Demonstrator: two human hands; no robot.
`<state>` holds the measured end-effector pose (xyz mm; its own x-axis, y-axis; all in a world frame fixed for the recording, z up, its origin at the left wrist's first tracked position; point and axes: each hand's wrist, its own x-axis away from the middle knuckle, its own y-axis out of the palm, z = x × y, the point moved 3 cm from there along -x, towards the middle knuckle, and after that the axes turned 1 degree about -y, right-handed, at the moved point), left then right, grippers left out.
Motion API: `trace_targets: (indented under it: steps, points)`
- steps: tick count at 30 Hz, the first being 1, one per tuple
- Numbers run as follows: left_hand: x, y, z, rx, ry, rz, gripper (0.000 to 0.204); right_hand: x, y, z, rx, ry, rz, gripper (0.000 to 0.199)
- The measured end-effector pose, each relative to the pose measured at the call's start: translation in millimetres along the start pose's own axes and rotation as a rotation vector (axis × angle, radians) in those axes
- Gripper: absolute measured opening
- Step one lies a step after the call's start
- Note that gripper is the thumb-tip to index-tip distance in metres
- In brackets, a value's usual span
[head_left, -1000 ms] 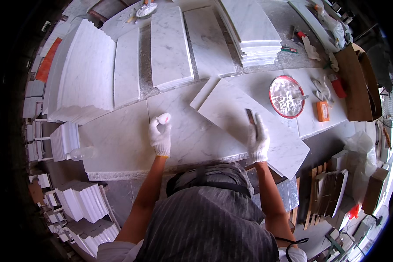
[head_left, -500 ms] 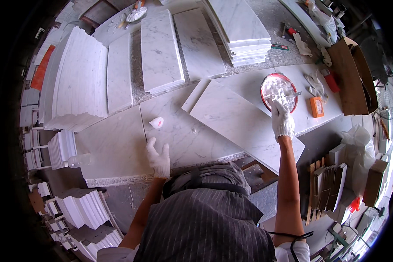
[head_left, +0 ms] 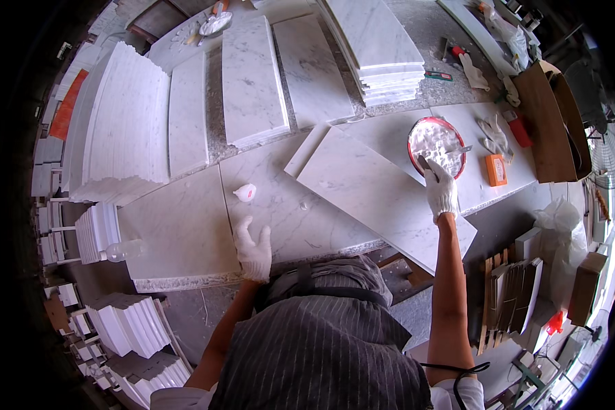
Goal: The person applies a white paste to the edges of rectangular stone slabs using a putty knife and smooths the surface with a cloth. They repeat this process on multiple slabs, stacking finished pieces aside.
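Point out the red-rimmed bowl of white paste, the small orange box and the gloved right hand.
Red-rimmed bowl [head_left: 417, 128]: head view, left rim.
Orange box [head_left: 496, 170]: head view, top face.
Right hand [head_left: 441, 191]: head view, back of glove.

This is a stone-cutting workshop, the kind that shapes and finishes marble. A long grey stone surface carries flat white marble slabs laid side by side, with a neat stack of cut marble tiles at its far end and a taller pile of slabs to the left. More stacked white offcuts sit on the floor below. A red-rimmed bowl of white paste, an orange block, spare work gloves and hand tools lie about, and stone dust greys everything.
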<state>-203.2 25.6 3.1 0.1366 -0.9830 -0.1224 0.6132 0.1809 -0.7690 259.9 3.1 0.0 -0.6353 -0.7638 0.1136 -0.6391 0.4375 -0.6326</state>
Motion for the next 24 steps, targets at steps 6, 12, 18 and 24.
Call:
trace_targets:
  steps: [6, 12, 18, 24]
  points:
    - [-2.1, -0.7, 11.5, -0.012, 0.085, -0.059, 0.043, 7.8, 2.2, 1.9, -0.175, -0.021, -0.002, 0.036]
    - [-0.3, 11.7, 24.3, 0.083, 0.196, -0.152, 0.03, 58.9, 50.0, -47.8, -0.494, 0.136, -0.322, 0.036]
    - [-1.2, 28.6, 37.6, 0.093, 0.34, -0.302, 0.03, 76.5, 94.5, -75.3, -0.469, 0.059, -0.431, 0.037]
    - [0.1, 31.8, 52.9, 0.063, 0.386, -0.392, 0.032, 74.9, 117.2, -80.0, -0.205, -0.319, -0.308, 0.036]
